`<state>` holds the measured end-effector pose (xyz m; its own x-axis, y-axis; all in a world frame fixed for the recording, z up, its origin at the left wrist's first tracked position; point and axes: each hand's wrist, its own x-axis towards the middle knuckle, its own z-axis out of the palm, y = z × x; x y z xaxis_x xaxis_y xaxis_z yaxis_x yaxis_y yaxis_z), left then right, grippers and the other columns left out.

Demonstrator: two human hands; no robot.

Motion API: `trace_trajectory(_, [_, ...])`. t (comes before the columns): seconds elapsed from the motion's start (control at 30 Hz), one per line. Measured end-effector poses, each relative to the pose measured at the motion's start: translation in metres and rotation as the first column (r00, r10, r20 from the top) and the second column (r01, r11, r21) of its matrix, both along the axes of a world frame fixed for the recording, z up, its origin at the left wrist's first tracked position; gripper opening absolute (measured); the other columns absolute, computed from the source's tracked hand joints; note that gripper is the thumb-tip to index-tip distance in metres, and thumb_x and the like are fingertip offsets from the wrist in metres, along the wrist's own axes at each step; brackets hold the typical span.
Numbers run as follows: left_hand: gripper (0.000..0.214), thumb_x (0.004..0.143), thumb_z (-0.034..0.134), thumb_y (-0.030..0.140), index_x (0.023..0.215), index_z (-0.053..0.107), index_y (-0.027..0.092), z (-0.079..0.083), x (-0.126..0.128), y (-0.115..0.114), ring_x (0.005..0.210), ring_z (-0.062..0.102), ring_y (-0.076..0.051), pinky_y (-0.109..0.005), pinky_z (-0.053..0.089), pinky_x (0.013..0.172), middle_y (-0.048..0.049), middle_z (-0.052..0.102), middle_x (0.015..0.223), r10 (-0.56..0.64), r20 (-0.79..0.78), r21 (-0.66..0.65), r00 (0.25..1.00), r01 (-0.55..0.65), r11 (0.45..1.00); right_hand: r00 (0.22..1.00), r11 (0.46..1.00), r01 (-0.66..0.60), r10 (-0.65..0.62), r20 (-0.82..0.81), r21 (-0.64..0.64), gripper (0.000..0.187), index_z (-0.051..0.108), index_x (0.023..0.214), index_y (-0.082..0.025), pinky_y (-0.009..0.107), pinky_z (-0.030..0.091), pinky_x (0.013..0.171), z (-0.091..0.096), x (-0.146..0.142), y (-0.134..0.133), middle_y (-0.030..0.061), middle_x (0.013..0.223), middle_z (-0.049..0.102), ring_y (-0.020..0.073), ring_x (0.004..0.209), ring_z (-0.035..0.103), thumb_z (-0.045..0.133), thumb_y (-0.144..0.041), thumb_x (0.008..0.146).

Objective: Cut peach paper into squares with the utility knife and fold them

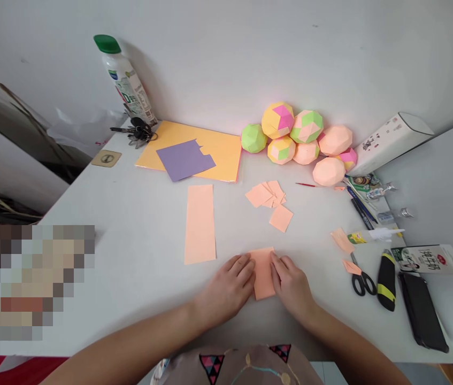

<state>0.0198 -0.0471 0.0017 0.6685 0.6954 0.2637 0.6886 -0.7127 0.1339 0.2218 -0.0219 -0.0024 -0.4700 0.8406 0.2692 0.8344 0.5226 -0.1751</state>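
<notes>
a white bottle [132, 88] with a green cap [107, 44] stands at the back left of the table [141, 224], dark keys [140, 130] just in front and a small tan square [106, 158] near the left edge. at the right, dark pens [361, 213] lie side by side, and a black phone [422, 310] lies just beside a printed white carton [430, 259].

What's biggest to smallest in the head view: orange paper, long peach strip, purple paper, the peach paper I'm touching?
1. Orange paper
2. Long peach strip
3. Purple paper and the peach paper you're touching: too alike to rank, the latter partly covered
</notes>
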Motion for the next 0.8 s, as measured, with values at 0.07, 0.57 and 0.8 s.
trace_trajectory(0.07, [0.022, 0.089, 0.049, 0.015, 0.105, 0.062, 0.008, 0.001, -0.0004, -0.0001, 0.117, 0.051, -0.031, -0.045, 0.043, 0.099, -0.0149, 0.058, 0.122, -0.001, 0.002, -0.004, 1.0, 0.001, 1.0, 1.0, 1.0, -0.003, 0.002, -0.005, -0.017, 0.031, 0.062, 0.112, -0.008, 0.023, 0.046, 0.048, 0.0011, -0.0005, 0.0, 0.0067, 0.071, 0.06, 0.0143, 0.06, 0.059, 0.037, -0.016, 0.095])
trace_trajectory(0.57, [0.021, 0.089, 0.049, 0.012, 0.106, 0.06, 0.007, 0.004, -0.0013, -0.0001, 0.119, 0.05, -0.032, -0.046, 0.042, 0.099, -0.0165, 0.057, 0.123, -0.01, -0.002, -0.036, 1.0, 0.01, 0.999, 1.0, 0.999, -0.004, 0.003, -0.024, -0.038, 0.03, 0.062, 0.11, -0.006, 0.024, 0.048, 0.05, 0.0038, -0.0007, -0.0013, 0.0075, 0.073, 0.061, 0.015, 0.062, 0.061, 0.038, -0.017, 0.095])
trace_trajectory(0.8, [0.022, 0.089, 0.049, 0.013, 0.107, 0.06, 0.008, 0.0031, -0.0014, 0.0001, 0.119, 0.05, -0.032, -0.046, 0.042, 0.099, -0.0163, 0.057, 0.123, -0.012, -0.006, -0.025, 1.0, 0.011, 1.0, 1.0, 0.999, 0.009, -0.009, -0.012, -0.034, 0.031, 0.062, 0.112, -0.01, 0.023, 0.048, 0.049, 0.0013, 0.0003, -0.0014, 0.0071, 0.072, 0.061, 0.0147, 0.061, 0.06, 0.037, -0.017, 0.095])
